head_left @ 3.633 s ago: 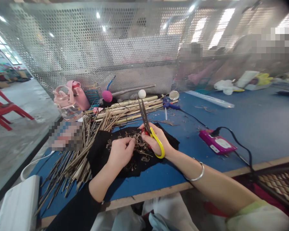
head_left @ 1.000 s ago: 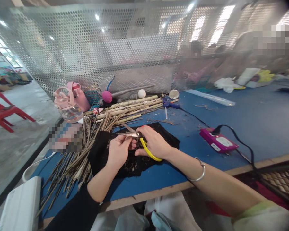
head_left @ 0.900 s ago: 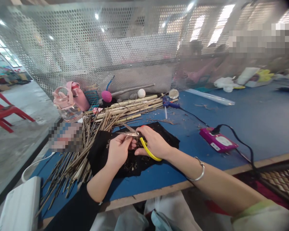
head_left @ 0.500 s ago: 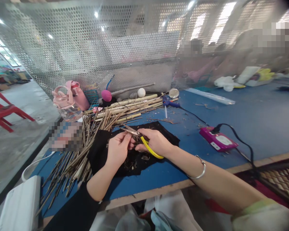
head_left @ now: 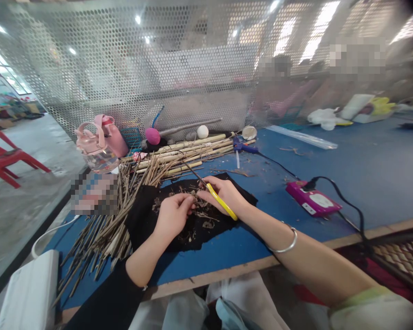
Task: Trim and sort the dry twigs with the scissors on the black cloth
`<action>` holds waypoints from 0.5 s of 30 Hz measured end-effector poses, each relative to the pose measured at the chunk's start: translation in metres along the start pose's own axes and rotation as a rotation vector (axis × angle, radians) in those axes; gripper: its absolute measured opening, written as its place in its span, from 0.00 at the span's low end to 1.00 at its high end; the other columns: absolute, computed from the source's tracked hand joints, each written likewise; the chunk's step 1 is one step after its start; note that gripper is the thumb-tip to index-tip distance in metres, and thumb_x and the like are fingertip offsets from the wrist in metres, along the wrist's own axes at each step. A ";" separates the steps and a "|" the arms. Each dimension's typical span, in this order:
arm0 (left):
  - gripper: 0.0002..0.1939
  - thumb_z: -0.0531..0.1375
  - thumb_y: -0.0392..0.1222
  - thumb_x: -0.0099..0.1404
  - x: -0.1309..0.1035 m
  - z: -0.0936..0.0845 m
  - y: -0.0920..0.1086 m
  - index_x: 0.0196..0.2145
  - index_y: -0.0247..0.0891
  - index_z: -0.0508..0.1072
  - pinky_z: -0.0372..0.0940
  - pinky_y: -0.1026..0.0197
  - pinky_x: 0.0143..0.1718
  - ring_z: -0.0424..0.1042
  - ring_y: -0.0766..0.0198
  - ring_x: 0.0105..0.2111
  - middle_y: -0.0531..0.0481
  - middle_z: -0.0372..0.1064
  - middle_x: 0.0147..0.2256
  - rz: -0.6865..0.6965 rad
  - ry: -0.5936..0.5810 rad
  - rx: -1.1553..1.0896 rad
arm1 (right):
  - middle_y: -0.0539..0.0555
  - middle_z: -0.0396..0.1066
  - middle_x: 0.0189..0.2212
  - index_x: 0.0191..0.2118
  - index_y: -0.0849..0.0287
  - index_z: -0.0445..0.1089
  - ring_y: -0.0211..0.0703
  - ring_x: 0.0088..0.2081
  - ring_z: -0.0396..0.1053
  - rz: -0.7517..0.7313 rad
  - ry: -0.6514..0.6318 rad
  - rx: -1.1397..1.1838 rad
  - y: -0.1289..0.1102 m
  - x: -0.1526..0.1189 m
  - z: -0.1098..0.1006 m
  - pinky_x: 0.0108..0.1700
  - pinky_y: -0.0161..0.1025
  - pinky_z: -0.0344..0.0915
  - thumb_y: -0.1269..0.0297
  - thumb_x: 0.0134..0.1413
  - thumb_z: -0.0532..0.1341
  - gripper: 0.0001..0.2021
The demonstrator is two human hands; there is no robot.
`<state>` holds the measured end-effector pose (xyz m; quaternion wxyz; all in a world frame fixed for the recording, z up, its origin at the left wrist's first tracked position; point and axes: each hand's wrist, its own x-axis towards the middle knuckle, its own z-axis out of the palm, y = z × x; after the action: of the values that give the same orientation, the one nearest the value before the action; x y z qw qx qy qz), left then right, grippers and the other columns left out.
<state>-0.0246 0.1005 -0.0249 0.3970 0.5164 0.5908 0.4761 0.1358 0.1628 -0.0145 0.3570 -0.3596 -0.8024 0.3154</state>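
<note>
A black cloth (head_left: 142, 215) lies on the blue table, strewn with dry brown plant bits (head_left: 208, 224). My right hand (head_left: 223, 195) grips the yellow-handled scissors (head_left: 222, 201), whose dark blades point up and to the left, away from my other hand. Over the middle of the cloth, my left hand (head_left: 175, 213) is closed, thumb and fingers pinched together. Whatever sits in that pinch is too small to make out; brown scraps lie close around the fingertips.
Thin dry sticks (head_left: 106, 233) are heaped left of the cloth, with bamboo pieces (head_left: 192, 149) behind. A blue glue gun (head_left: 244, 146) trails a cord to a purple power strip (head_left: 313, 199). Pink bottles (head_left: 99, 142) stand back left; a perforated metal screen (head_left: 192, 68) rises behind.
The scissors have swung away from my left fingertips, their blades now pointing more upward. My right hand has shifted slightly up and right; my left hand stays low, still pinched.
</note>
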 end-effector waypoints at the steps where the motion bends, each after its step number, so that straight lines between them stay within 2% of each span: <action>1: 0.13 0.58 0.48 0.57 -0.001 0.001 -0.001 0.28 0.36 0.76 0.59 0.67 0.21 0.65 0.67 0.20 0.50 0.71 0.22 0.042 -0.014 0.049 | 0.47 0.65 0.24 0.36 0.60 0.66 0.34 0.25 0.61 0.025 -0.002 0.086 -0.002 0.000 0.001 0.29 0.31 0.59 0.59 0.47 0.62 0.12; 3: 0.12 0.58 0.47 0.58 -0.002 0.003 -0.003 0.28 0.37 0.77 0.59 0.66 0.23 0.65 0.66 0.21 0.50 0.71 0.22 0.142 -0.035 0.138 | 0.47 0.64 0.24 0.36 0.60 0.65 0.34 0.25 0.61 0.052 -0.033 0.222 -0.005 -0.001 0.003 0.29 0.32 0.60 0.61 0.46 0.61 0.11; 6: 0.11 0.57 0.45 0.59 -0.004 0.004 -0.003 0.29 0.39 0.78 0.59 0.66 0.26 0.66 0.65 0.22 0.50 0.71 0.22 0.233 -0.072 0.215 | 0.45 0.61 0.23 0.36 0.60 0.64 0.33 0.24 0.59 0.057 -0.081 0.310 -0.010 -0.003 0.006 0.28 0.31 0.59 0.66 0.45 0.58 0.09; 8: 0.11 0.57 0.46 0.59 -0.005 0.005 -0.003 0.30 0.40 0.79 0.59 0.65 0.26 0.66 0.65 0.22 0.51 0.72 0.23 0.239 -0.088 0.226 | 0.45 0.60 0.21 0.36 0.61 0.64 0.32 0.23 0.57 0.066 -0.077 0.316 -0.012 -0.003 0.006 0.27 0.31 0.58 0.68 0.45 0.57 0.09; 12: 0.13 0.57 0.46 0.59 -0.007 0.005 -0.001 0.35 0.40 0.78 0.60 0.65 0.27 0.67 0.63 0.23 0.50 0.73 0.25 0.207 -0.064 0.204 | 0.45 0.60 0.21 0.37 0.60 0.64 0.32 0.23 0.57 0.075 0.044 0.302 -0.012 -0.004 0.004 0.27 0.31 0.57 0.70 0.44 0.56 0.11; 15: 0.12 0.57 0.47 0.59 -0.008 0.004 0.001 0.32 0.39 0.78 0.59 0.65 0.26 0.67 0.64 0.22 0.50 0.73 0.24 0.203 -0.037 0.199 | 0.45 0.61 0.22 0.38 0.60 0.65 0.32 0.24 0.58 0.050 0.070 0.291 -0.011 -0.004 0.003 0.28 0.31 0.58 0.69 0.44 0.56 0.11</action>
<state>-0.0192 0.0932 -0.0248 0.3044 0.6191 0.5725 0.4431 0.1312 0.1529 -0.0092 0.4251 -0.3347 -0.7262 0.4242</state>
